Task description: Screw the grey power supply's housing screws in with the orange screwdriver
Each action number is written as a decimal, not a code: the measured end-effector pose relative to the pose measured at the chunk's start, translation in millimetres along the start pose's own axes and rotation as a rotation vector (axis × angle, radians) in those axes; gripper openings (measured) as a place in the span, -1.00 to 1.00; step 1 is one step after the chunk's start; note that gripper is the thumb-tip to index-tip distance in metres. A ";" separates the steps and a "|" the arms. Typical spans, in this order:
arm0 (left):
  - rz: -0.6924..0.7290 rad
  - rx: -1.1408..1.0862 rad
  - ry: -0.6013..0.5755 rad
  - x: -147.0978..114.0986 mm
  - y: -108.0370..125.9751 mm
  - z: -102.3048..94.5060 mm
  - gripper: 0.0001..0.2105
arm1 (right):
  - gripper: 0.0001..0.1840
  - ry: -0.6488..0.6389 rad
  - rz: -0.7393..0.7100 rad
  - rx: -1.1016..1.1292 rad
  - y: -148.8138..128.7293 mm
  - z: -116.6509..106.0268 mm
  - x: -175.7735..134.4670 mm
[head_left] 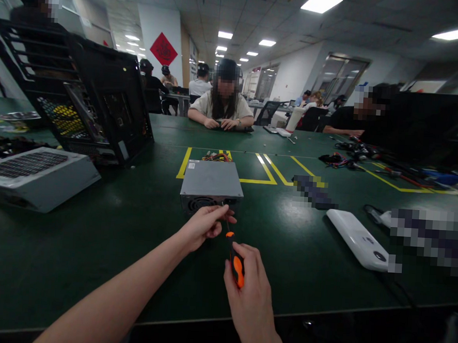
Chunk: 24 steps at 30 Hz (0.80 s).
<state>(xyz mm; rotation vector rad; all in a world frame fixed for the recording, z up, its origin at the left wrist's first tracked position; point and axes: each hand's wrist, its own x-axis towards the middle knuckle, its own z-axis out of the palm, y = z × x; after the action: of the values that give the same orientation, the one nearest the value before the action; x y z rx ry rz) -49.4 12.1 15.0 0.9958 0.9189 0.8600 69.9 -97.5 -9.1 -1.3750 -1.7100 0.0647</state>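
Note:
A grey metal computer power supply (213, 179) lies on the green table, its fan grille side facing me and bundled coloured cables (217, 156) at its far end. My right hand (250, 281) is wrapped around the black and orange handle of a screwdriver (237, 268), whose shaft slants up toward the power supply's near face. My left hand (204, 226) is closed around the shaft close to its tip, thumb and fingers at the power supply's lower edge. Whether the tip touches a screw is hidden by the fingers.
An open black computer case (101, 101) and a second power supply (38, 173) stand left. A white device (359, 239) and loose cables (354, 153) lie right. Yellow tape (259, 181) marks the table. Across it sits a person (223, 101); another (344, 119) is at the right.

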 end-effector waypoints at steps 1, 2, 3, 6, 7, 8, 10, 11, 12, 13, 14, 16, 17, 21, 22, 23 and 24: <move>0.017 0.032 0.012 -0.3 -0.6 0.0 -0.76 | -0.74 0.008 -0.010 -0.014 -0.1 0.7 0.1; 0.035 0.056 0.020 -0.5 -1.2 -0.1 -0.76 | -0.74 0.011 -0.016 -0.023 -0.1 1.3 0.1; 0.051 0.071 0.026 -0.6 -1.6 -0.3 -0.76 | -0.74 0.012 -0.018 -0.029 0.0 1.7 0.0; 0.055 0.054 0.021 -0.1 -2.0 -1.5 -0.80 | -0.74 0.001 -0.022 -0.047 0.8 2.0 -0.4; 0.048 0.037 0.017 0.2 -1.9 -1.9 -0.80 | -0.73 -0.005 -0.020 -0.056 1.1 1.8 -0.5; 0.041 0.020 0.013 0.5 -1.8 -2.3 -0.81 | -0.73 -0.011 -0.015 -0.060 1.4 1.4 -0.5; 0.030 -0.012 0.008 0.8 -1.4 -2.6 -0.81 | -0.72 -0.021 0.011 -0.040 1.5 0.2 -0.3; 0.025 -0.022 0.008 0.8 -1.2 -2.7 -0.81 | -0.72 -0.025 0.026 -0.015 1.2 -0.5 -0.1; 0.021 -0.031 0.008 0.7 -0.9 -2.7 -0.81 | -0.72 -0.022 0.036 0.014 0.8 -1.1 0.1; 0.017 -0.039 0.007 0.6 -0.6 -2.6 -0.81 | -0.74 -0.014 0.040 0.037 0.3 -1.8 0.4; 0.012 -0.049 0.004 0.5 -0.2 -2.5 -0.81 | -0.75 -0.002 0.036 0.051 -0.3 -2.3 0.7; 0.002 -0.080 -0.012 0.3 0.8 -2.3 -0.81 | -0.77 0.028 0.013 0.038 -1.4 -2.9 1.2; -0.001 -0.100 -0.019 0.3 1.6 -2.2 -0.80 | -0.77 0.045 -0.003 0.020 -1.7 -3.0 1.4; -0.014 -0.156 -0.001 -0.1 5.7 -1.2 -0.79 | -0.73 0.076 -0.043 -0.026 -1.0 -3.1 1.7; -0.021 -0.165 0.008 -0.3 6.7 -0.9 -0.79 | -0.73 0.073 -0.043 -0.024 -0.4 -3.3 1.7; -0.029 -0.172 0.012 -0.7 7.6 -0.7 -0.79 | -0.73 0.070 -0.037 -0.020 0.3 -3.6 1.8; -0.037 -0.178 0.013 -1.1 8.4 -0.5 -0.79 | -0.74 0.066 -0.029 -0.014 1.0 -4.0 1.9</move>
<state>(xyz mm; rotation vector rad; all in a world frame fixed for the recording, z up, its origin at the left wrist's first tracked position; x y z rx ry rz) -51.6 13.8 23.1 0.8185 0.8531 0.9015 73.3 -97.5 -6.2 -1.3481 -1.6779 -0.0094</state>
